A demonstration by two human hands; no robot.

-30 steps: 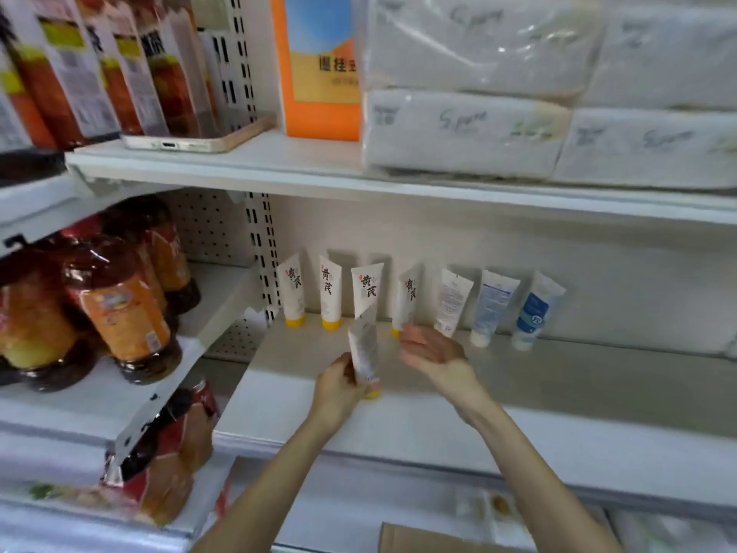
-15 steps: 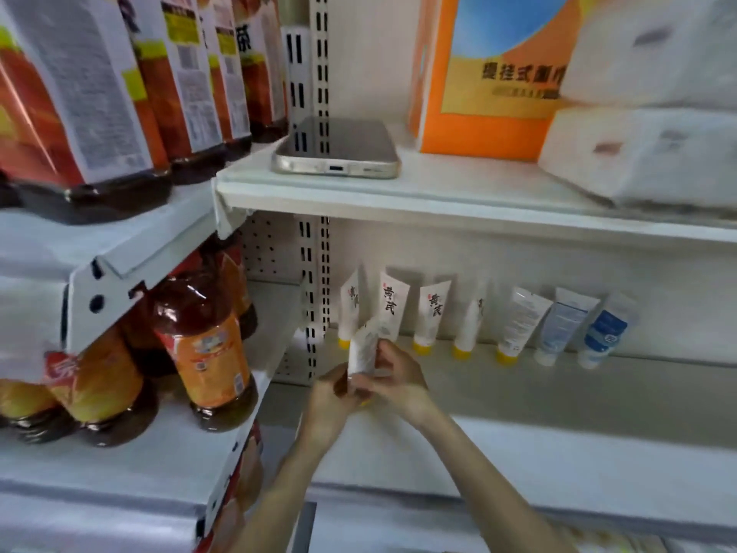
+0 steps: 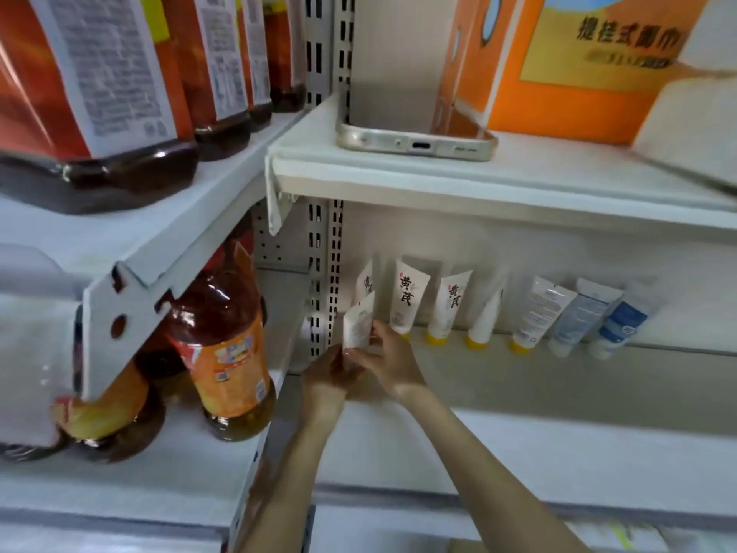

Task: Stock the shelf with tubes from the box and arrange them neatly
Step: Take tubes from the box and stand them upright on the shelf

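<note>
Both hands meet on one tube at the left end of the lower shelf. The left hand wraps its fingers round the bottom end, hiding the cap. The right hand pinches the tube's right edge a little higher, with its fingertips pressed to it.

From the two grips the tube rises toward 12 o'clock. Its long axis runs 6 to 12, with the flat crimped end tipped slightly to 1 o'clock. That is much the same stance as the row of tubes, which stand cap down and lean on the back wall.

The held tube is in front of the row's leftmost tube and partly covers it. The slotted post stands just beside it at 9 o'clock.

The coming move probably turns on that narrow space. The free spot seems to lie at 11 o'clock from the grip, between the post and the leftmost tube. The left hand is nearer the post and the right hand nearer the row. I cannot tell whether the gap is wide enough.
</note>
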